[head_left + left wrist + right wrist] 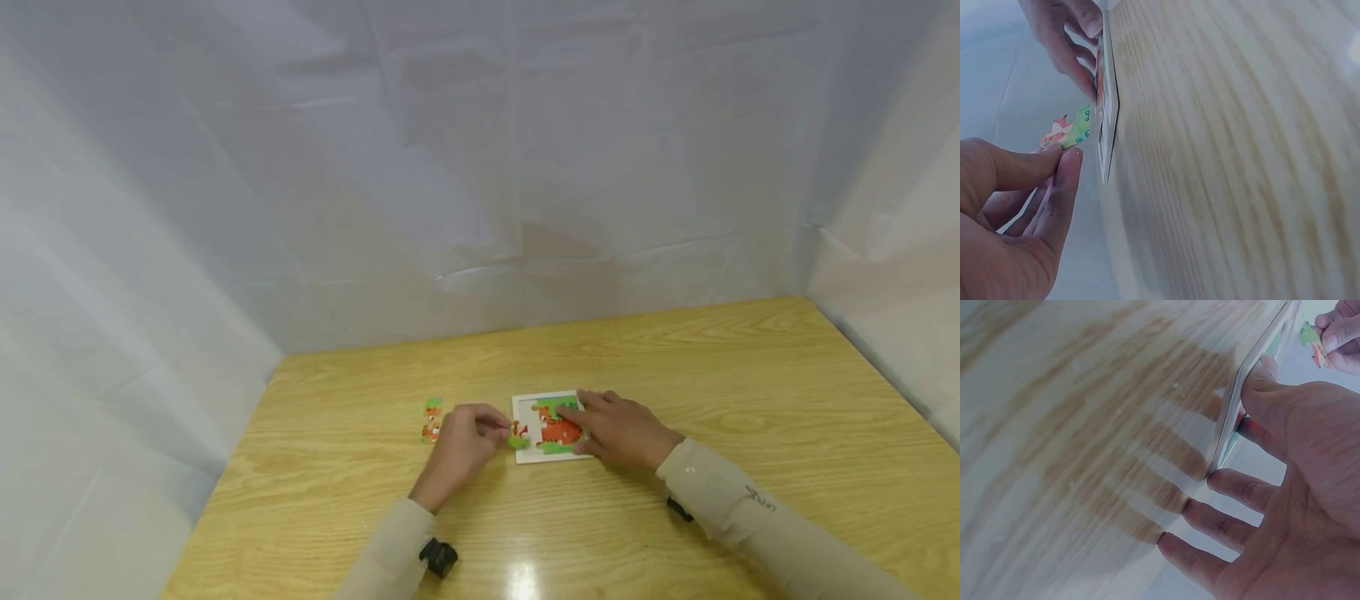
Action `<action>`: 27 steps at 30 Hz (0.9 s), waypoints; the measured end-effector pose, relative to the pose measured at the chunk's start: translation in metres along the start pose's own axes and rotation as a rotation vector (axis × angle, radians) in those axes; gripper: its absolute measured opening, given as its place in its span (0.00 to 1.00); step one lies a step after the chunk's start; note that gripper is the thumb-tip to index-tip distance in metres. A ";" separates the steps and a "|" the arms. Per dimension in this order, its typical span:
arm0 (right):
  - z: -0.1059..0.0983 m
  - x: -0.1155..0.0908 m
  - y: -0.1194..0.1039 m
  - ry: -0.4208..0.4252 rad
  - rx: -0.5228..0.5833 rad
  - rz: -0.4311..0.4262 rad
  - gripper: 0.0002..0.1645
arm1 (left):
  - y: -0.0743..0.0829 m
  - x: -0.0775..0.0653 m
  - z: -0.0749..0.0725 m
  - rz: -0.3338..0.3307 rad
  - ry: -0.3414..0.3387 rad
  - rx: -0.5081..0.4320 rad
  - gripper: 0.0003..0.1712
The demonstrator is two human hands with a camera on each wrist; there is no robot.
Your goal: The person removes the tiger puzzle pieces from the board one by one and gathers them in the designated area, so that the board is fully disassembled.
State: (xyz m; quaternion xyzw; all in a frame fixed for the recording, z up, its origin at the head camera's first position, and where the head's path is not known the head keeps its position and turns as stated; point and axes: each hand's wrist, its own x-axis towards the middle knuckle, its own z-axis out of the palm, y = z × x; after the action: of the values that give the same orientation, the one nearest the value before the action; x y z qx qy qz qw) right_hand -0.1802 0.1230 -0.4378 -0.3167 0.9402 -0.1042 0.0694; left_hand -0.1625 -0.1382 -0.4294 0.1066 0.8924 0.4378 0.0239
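The left hand pinches a piece in the head view, thumb and forefinger together on its edge, at the left rim of the tray. The right hand lies at the tray's right side, fingers apart and reaching over the fitted pieces. Another piece lies on the tabletop, just left of the left hand. The tray's left part is bare, so the step appears to be filling in the tiger picture; the next move seems to call for turning the piece to match and lowering it there.

The left wrist view shows the piece gripped by its edge between the tips of thumb and forefinger, raised off the tabletop beside the tray, the remaining fingers bent behind.

In the right wrist view, the right hand's thumb rests on the tray's edge; its fingers are spread and mostly straight, seemingly steadying the tray rather than clamping anything.
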 end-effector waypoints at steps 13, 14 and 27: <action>0.001 -0.001 0.000 0.030 -0.024 -0.039 0.37 | -0.019 -0.013 -0.028 -0.056 0.077 0.002 0.04; 0.001 -0.001 0.000 0.027 -0.023 -0.035 0.37 | -0.020 -0.015 -0.031 -0.062 0.086 0.007 0.05; 0.001 -0.001 0.000 0.021 -0.018 -0.020 0.37 | -0.042 -0.030 -0.056 -0.156 0.150 -0.031 0.04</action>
State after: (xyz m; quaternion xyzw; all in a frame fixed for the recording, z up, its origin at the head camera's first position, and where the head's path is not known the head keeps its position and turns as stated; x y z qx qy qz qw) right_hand -0.1791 0.1241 -0.4387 -0.3254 0.9386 -0.0999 0.0558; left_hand -0.1483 -0.2126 -0.4297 0.0032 0.8904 0.4551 -0.0070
